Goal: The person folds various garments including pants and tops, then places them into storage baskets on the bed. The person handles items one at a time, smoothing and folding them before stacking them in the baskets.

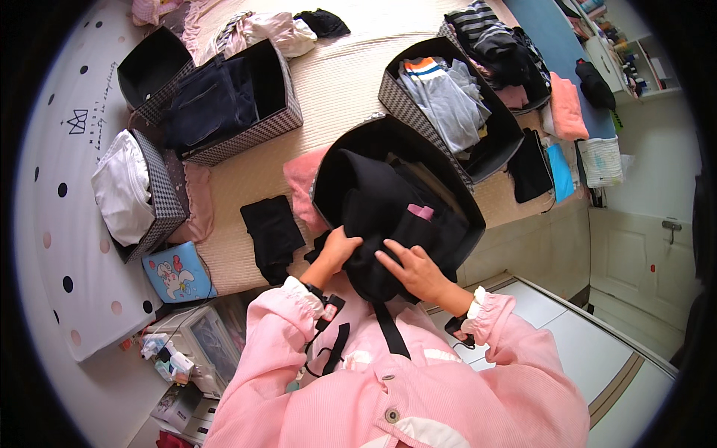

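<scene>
A storage box [470, 235] with a black lining stands before me at the bed's edge, tilted toward my lap. Dark clothes lie in it, with a black garment [375, 224] bulging over its near side. My left hand [338, 249] grips the left edge of this garment, thumb on top and the other fingers partly hidden. My right hand [417, 271] rests on the black cloth with its fingers apart. A small pink patch [420, 212] shows among the dark clothes. A folded black garment [271, 232] lies on the bed, left of my left hand.
Houndstooth boxes hold dark jeans [210, 103], white clothing [123, 187], grey clothes [442, 101] and striped clothes [487, 39]. A pink cloth [305, 179] lies beside the near box. A blue pouch [178, 273] sits at the bed's left edge, above plastic drawers [210, 347].
</scene>
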`<action>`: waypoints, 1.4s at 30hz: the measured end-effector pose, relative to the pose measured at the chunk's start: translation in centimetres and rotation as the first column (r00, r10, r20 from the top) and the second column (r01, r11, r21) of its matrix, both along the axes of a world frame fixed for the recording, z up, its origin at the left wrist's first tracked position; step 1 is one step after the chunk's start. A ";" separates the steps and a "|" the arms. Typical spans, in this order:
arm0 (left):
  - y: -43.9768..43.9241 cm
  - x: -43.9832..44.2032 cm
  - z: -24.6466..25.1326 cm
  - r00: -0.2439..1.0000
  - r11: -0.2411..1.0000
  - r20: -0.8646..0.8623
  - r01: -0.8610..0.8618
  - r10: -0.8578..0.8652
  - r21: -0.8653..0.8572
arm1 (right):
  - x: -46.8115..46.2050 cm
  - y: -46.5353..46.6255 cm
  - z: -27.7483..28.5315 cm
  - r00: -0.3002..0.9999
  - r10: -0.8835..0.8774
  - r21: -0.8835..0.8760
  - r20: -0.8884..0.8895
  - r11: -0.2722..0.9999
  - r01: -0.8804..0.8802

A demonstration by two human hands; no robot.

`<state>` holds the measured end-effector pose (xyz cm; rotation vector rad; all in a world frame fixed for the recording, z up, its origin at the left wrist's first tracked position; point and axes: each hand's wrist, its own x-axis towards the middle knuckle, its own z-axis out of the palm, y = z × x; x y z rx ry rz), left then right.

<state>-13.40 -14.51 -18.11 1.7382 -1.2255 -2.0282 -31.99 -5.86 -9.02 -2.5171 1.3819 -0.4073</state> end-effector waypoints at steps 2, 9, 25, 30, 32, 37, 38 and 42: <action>0.3 1.1 0.9 0.979 0.981 -0.108 -0.163 0.174 0.104 | -1.5 0.6 0.0 0.997 -0.051 0.059 -0.053 0.997 0.054; 0.8 5.3 10.0 0.893 0.894 -0.078 -0.432 0.442 0.118 | -3.6 3.1 1.9 0.991 -0.044 0.262 0.126 0.965 0.009; -2.6 2.9 17.1 0.768 0.850 -0.375 -0.510 0.520 0.133 | -2.3 -1.6 6.1 0.889 -0.097 0.334 0.447 0.940 -0.065; -3.7 1.8 15.9 0.658 0.752 -0.364 -0.595 0.659 0.284 | -3.4 -2.0 3.1 0.957 -0.091 0.280 0.274 0.960 0.011; -4.1 2.5 16.1 0.605 0.713 -0.379 -0.565 0.700 0.415 | -4.9 -1.4 1.2 0.875 -0.248 0.445 0.416 0.895 0.043; -4.5 3.9 19.4 0.417 0.648 -0.507 -0.347 0.754 0.678 | -8.2 0.4 -1.8 0.461 -0.846 0.958 0.268 0.283 -0.038; -4.7 4.1 20.4 0.393 0.614 -0.484 -0.350 0.782 0.708 | -8.4 0.4 -1.9 0.415 -0.860 0.955 0.296 0.265 -0.133; -5.2 4.1 25.0 0.291 0.706 -0.648 -0.188 0.704 0.682 | -7.7 -1.2 -0.5 0.291 -0.899 0.863 0.327 0.159 -0.480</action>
